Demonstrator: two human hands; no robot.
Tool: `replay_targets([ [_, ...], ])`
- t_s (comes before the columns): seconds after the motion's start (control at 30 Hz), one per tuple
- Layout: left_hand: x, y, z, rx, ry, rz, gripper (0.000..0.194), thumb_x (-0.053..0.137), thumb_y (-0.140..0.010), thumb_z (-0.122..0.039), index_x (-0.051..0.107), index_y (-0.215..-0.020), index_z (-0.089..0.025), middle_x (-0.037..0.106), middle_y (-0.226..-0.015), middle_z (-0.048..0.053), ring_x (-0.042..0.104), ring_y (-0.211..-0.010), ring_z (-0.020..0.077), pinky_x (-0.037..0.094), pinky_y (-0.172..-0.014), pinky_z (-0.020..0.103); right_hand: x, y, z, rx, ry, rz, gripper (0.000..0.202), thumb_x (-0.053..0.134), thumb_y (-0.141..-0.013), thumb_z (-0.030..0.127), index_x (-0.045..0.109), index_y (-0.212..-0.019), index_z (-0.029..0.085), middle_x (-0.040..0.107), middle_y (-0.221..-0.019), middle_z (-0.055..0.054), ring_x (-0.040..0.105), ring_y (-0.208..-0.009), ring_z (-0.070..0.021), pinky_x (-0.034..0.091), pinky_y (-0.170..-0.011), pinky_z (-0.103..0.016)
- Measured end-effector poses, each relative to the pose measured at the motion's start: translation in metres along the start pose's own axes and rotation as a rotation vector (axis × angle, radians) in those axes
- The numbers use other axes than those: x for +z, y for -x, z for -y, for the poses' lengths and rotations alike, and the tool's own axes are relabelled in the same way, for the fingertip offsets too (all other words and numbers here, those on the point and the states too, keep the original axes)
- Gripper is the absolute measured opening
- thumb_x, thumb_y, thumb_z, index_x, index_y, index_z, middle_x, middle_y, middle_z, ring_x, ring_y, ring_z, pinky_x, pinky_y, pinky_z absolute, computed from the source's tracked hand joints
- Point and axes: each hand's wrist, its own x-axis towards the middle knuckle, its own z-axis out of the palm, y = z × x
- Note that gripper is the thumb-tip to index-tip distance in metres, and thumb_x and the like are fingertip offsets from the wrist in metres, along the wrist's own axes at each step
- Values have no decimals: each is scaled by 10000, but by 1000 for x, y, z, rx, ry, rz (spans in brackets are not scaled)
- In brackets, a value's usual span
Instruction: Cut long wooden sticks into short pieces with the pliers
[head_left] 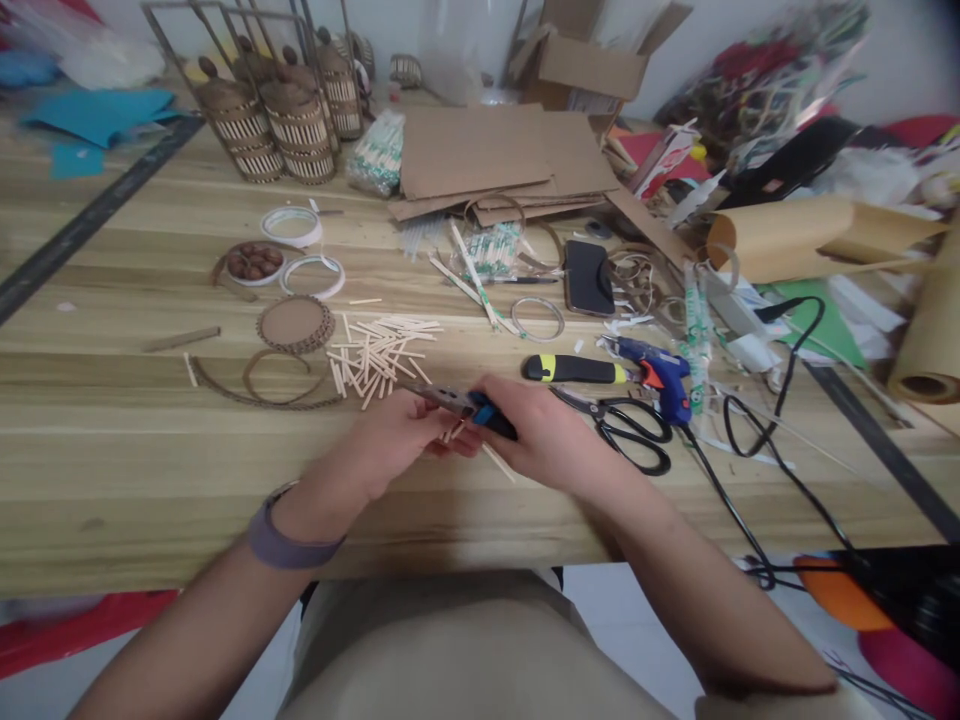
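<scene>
Near the table's front edge, my right hand [536, 430] grips pliers [454, 400] with dark blue and black handles, their metal jaws pointing left over my other hand. My left hand [409, 435] is closed under the jaws, with short wooden sticks [452, 432] between its fingers. Exactly where the jaws meet the sticks is blurred. Just beyond both hands lies a loose pile of short pale sticks [379, 350]. One longer stick [499, 463] rests on the table below my right hand. Left of the pile sits a round cardboard disc with a ridged brown rim [295, 324].
To the right lie black scissors [634, 435], a yellow-black cutter [574, 369], a blue glue gun [664, 378] with a trailing cord, and a phone [589, 277]. Tape rolls [291, 226] are at left. Cardboard sheets [480, 150] and woven stick lanterns [300, 125] stand behind.
</scene>
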Motion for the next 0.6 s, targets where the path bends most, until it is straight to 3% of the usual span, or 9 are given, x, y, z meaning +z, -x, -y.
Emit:
replay_targets([
  [0.2, 1, 1, 6, -77, 178, 68, 324, 780, -755, -445, 693, -848, -147, 755, -783, 59, 718, -792, 198, 520, -800, 325, 6, -4, 0, 120, -42, -119, 251, 689, -818, 254, 557, -1024, 197, 688, -942, -62, 628, -851, -223, 413, -710, -289],
  [0.37, 3, 1, 7, -65, 251, 23, 365, 819, -712, -479, 705, -831, -154, 747, -817, 45, 706, -808, 184, 506, -765, 283, 10, 0, 1, 197, -178, -203, 314, 730, -791, 289, 586, -1056, 201, 700, -954, -44, 642, -862, -212, 441, -736, -293],
  [0.6, 11, -5, 14, 11, 460, -55, 396, 897, -594, -466, 726, -775, -158, 709, -705, -1, 617, -646, 116, 498, -681, 239, 31, 5, 2, 99, -163, -336, 335, 744, -744, 222, 604, -1047, 200, 720, -957, -46, 661, -854, -219, 463, -716, -292],
])
